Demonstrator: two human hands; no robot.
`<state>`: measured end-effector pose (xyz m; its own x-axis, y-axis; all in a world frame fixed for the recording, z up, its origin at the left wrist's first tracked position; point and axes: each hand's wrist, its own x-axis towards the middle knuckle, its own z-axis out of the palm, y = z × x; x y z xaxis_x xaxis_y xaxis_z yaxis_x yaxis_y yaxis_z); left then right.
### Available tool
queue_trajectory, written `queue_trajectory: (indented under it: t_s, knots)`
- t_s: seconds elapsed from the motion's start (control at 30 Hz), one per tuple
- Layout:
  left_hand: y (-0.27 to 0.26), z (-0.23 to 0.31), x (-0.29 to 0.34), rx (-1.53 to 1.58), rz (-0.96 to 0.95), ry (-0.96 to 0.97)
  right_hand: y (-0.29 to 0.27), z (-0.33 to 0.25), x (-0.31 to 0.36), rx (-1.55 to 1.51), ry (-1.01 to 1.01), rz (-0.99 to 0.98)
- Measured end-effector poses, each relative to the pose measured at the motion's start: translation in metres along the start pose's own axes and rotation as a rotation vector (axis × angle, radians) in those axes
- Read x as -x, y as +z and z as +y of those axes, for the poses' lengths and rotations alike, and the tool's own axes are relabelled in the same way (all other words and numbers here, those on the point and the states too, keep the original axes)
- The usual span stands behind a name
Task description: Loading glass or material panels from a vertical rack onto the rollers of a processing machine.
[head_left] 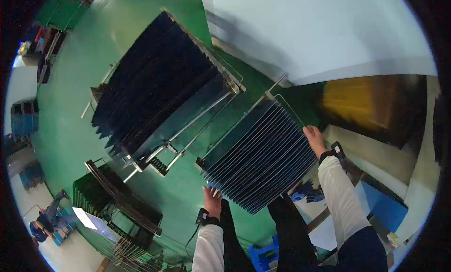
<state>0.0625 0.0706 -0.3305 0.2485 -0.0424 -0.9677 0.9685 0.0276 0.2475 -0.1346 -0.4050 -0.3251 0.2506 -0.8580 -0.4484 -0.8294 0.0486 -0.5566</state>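
Observation:
In front of me is a metal rack (256,152) packed with thin dark panels standing in parallel rows. At its right edge, by the end of a bent wire rail, my right hand (315,139) is closed on the rack's side. My left hand (213,202) is beside the near left corner, fingers apart; whether they touch the rack I cannot tell. Each wrist wears a black strap with a small dark device. Farther left stands a larger rack (159,79) full of dark panels, with metal bars along its near side.
A white wall or partition (324,32) rises at the far right. More racks (124,197) stand at lower left on the green floor (70,112). A blue stool (264,254) is by my legs. Another person (49,220) is at the far left. A blue panel (385,206) lies at right.

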Motion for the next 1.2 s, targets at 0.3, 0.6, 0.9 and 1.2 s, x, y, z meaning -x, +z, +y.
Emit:
queue_trajectory:
  t_s: [0.3,0.6,0.9,1.2]
  knots:
    - [0.019,-0.016,-0.03,0.273,-0.244,0.027,0.015,-0.009,-0.031,-0.153,0.107,-0.248]
    - [0.015,-0.006,-0.013,0.319,-0.244,0.036,0.002,-0.02,-0.002,0.101,0.026,-0.186]
    - [-0.067,0.04,0.021,0.284,-0.034,0.01,-0.062,-0.095,0.122,0.029,-0.06,-0.163]
    - [-0.038,0.13,0.206,0.007,-0.09,0.014,-0.176,-0.138,0.255,-0.115,-0.045,-0.065]
